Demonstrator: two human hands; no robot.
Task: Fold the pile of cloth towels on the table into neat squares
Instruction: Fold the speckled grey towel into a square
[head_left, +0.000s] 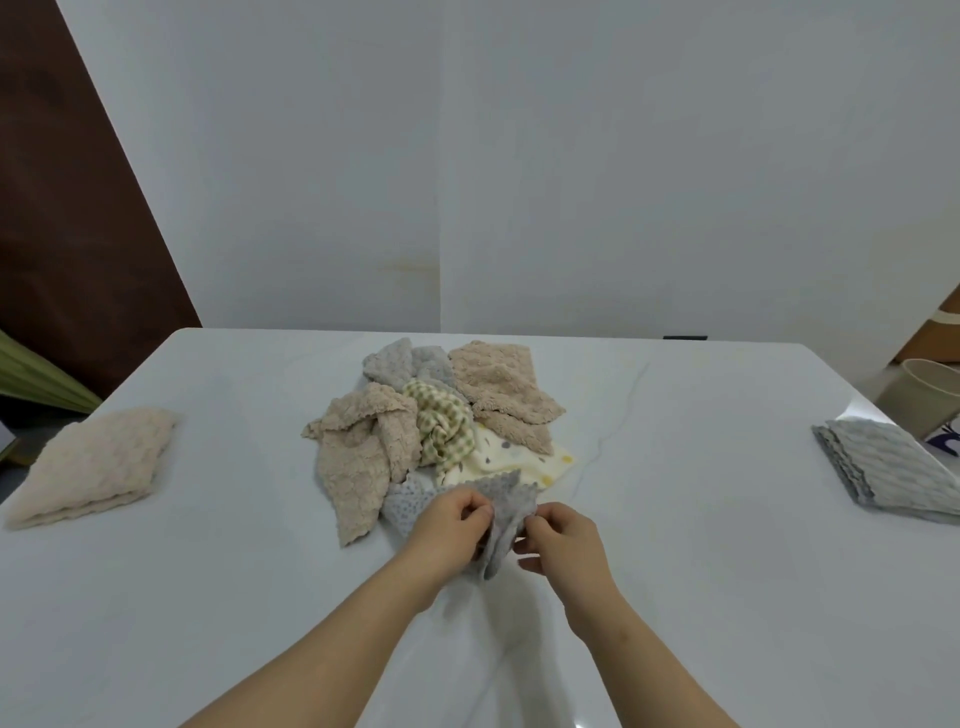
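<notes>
While the unfolded pile (436, 415) lay just beyond, left hand (452, 525) and right hand (563, 535) each pinched the grey towel (506, 512), which hung between them, long axis vertical

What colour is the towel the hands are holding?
Grey. The towel shows best in the head view.

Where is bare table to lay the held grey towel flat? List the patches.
Bare table lies between the folded beige towel and the pile, between the pile and the folded grey towel, and near you beside both arms. Crowded: the centre, where left hand and right hand pinch the held towel by the pile.
</notes>
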